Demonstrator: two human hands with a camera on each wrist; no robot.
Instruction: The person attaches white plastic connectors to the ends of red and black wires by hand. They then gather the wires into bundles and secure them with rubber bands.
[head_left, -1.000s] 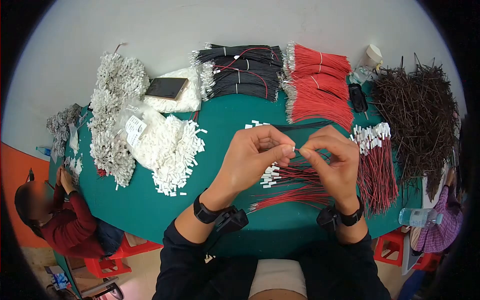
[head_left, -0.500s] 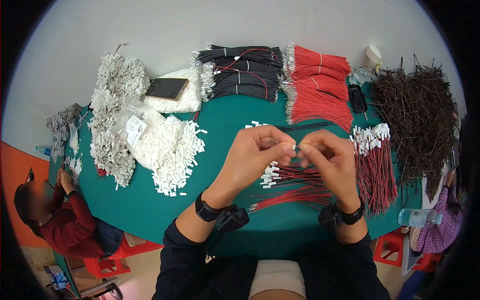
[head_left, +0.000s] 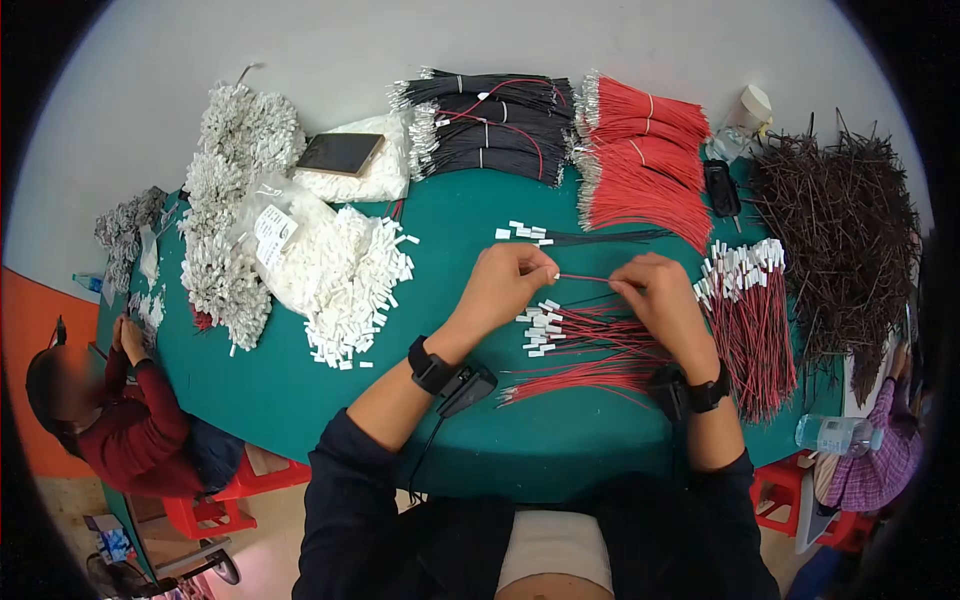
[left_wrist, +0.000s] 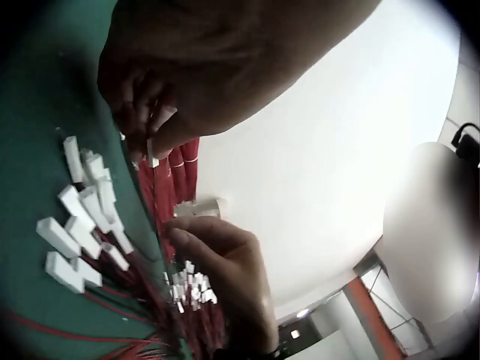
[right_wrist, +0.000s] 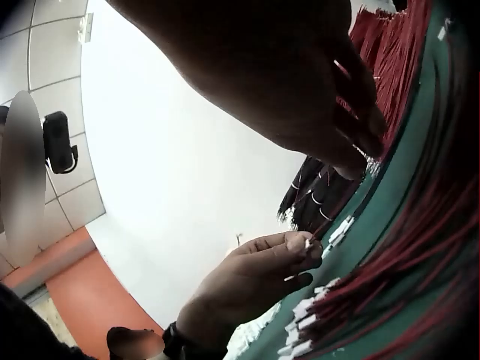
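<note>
Between thumb and fingers, the left hand (head_left: pixel 508 290) pinches a small white connector (left_wrist: pixel 153 154) at one end of a red wire (head_left: pixel 585 277). The right hand (head_left: pixel 662 300) pinches the wire farther along, so it spans the gap between both hands. In the right wrist view the left hand (right_wrist: pixel 255 281) shows the white piece at its fingertips. Below the hands lie wires with white connectors (head_left: pixel 540 328) and a bundle of red wires (head_left: pixel 575 380). Dark wires with white ends (head_left: pixel 600 237) lie just beyond.
Loose white connectors (head_left: pixel 360 285) spill from a bag at left, near a phone (head_left: pixel 341 153). Black bundles (head_left: pixel 500 130) and red bundles (head_left: pixel 645 150) lie at the back. Connector-tipped red wires (head_left: pixel 750 340), a brown pile (head_left: pixel 835 240) and a bottle (head_left: pixel 838 435) are at right. People sit both sides.
The hands have moved apart, with a length of red wire now showing between them. The left hand has shifted left and the forearms have spread slightly. The head view has shifted a little.
</note>
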